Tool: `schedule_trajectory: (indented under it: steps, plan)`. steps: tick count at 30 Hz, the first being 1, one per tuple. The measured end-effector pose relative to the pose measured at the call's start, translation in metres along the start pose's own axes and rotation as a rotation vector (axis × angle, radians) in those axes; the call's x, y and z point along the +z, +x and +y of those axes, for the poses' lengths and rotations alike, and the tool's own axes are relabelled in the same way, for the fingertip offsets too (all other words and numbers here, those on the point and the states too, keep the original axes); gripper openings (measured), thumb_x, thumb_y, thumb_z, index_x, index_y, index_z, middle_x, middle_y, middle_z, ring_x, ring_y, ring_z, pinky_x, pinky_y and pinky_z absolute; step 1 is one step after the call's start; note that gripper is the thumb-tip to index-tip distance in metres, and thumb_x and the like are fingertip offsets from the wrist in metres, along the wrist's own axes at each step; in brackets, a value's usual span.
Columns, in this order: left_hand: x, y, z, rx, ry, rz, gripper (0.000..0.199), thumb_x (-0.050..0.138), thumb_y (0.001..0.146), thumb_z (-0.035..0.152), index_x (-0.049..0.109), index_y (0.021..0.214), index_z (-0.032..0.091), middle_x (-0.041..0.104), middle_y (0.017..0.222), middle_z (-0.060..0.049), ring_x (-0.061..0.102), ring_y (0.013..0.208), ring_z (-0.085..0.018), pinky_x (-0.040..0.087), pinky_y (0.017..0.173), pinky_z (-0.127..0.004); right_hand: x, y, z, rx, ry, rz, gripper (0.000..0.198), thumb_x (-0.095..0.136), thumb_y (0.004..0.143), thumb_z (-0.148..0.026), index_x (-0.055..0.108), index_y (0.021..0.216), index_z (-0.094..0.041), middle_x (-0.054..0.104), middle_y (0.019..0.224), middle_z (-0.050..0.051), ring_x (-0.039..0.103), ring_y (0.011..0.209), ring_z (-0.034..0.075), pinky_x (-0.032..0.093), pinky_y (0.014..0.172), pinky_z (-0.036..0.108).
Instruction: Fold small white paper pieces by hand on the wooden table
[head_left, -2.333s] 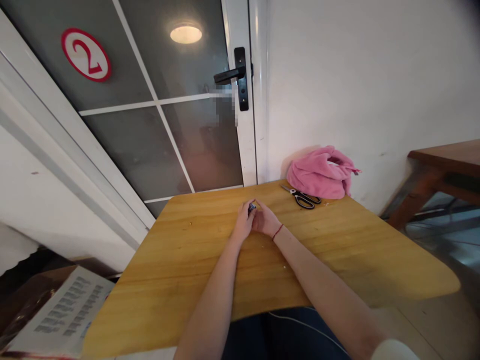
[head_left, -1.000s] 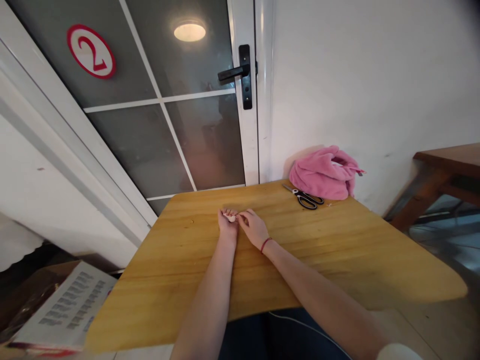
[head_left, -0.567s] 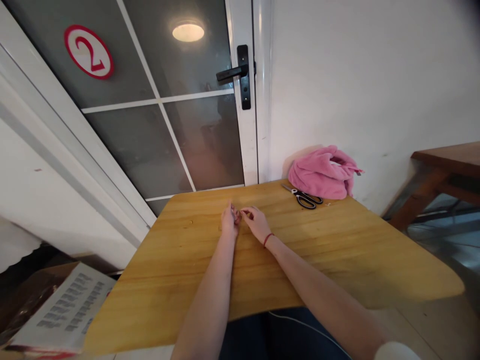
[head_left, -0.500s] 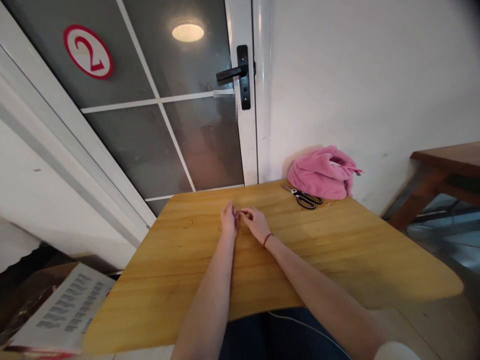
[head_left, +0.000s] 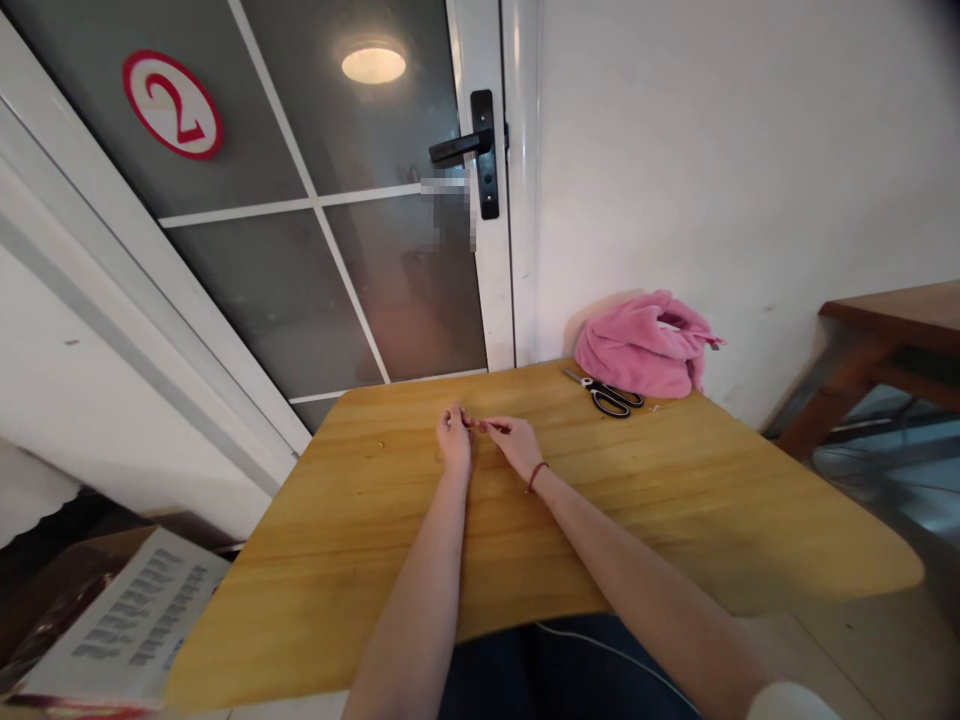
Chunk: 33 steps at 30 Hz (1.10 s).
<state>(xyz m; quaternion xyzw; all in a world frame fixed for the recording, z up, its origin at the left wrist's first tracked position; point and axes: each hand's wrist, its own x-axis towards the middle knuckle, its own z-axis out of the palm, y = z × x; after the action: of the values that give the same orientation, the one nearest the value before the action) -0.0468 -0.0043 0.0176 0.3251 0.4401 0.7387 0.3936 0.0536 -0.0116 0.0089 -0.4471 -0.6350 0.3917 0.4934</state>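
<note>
Over the far middle of the wooden table (head_left: 360, 560), my left hand (head_left: 454, 438) is closed, its fingertips turned toward the other hand. Close by on the right, my right hand (head_left: 513, 442) pinches with thumb and forefinger; a dark red band circles that wrist. Something tiny and thin seems to sit between the two sets of fingertips, too small to name. A narrow gap separates the hands. Black-handled scissors (head_left: 611, 398) lie to the right of them, beside a pink plush cloth bundle (head_left: 637, 345).
A small speck (head_left: 381, 445) lies on the table to the left. Behind the table stand a glazed door (head_left: 330, 290) with a black handle (head_left: 486, 155) and a white wall. An open carton (head_left: 127, 610) is at lower left, a brown wooden table (head_left: 892, 320) at right.
My left hand has turned slightly and its raised finger has curled in. The right hand stays nearly in place, still pinching. The scissors and pink bundle have not moved.
</note>
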Motion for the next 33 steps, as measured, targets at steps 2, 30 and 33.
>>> schedule_trajectory:
  steps: [2, 30, 33]
  plan:
    - [-0.001, 0.001, -0.002, 0.004, 0.01, -0.011, 0.024, 0.046, 0.072, 0.039, 0.044, 0.065, 0.016, 0.042, 0.047, 0.005, 0.048, 0.04, -0.008, 0.022, 0.033, -0.015, 0.0, 0.0, 0.0, 0.01, 0.011, 0.005, 0.027, 0.051, 0.068, -0.04, 0.067, 0.078, -0.021, 0.057, 0.054, 0.0, 0.04, 0.039, 0.008, 0.031, 0.04, 0.02]
    - [0.0, -0.011, 0.004, 0.263, 0.305, -0.139, 0.024, 0.044, 0.078, 0.037, 0.05, 0.064, 0.018, 0.049, 0.05, 0.002, 0.051, 0.049, -0.011, 0.034, 0.054, -0.02, -0.005, 0.006, 0.006, 0.129, 0.046, 0.008, 0.014, 0.052, 0.063, -0.025, 0.06, 0.067, -0.015, 0.054, 0.051, -0.001, 0.042, 0.039, 0.007, 0.032, 0.039, 0.02]
    - [0.002, -0.013, 0.005, 0.279, 0.286, -0.149, 0.025, 0.043, 0.078, 0.038, 0.049, 0.065, 0.018, 0.048, 0.051, 0.003, 0.052, 0.05, -0.011, 0.035, 0.055, -0.02, -0.007, 0.008, 0.005, 0.162, 0.081, 0.026, 0.01, 0.051, 0.062, -0.022, 0.058, 0.063, -0.015, 0.055, 0.052, 0.0, 0.041, 0.038, 0.007, 0.032, 0.038, 0.02]
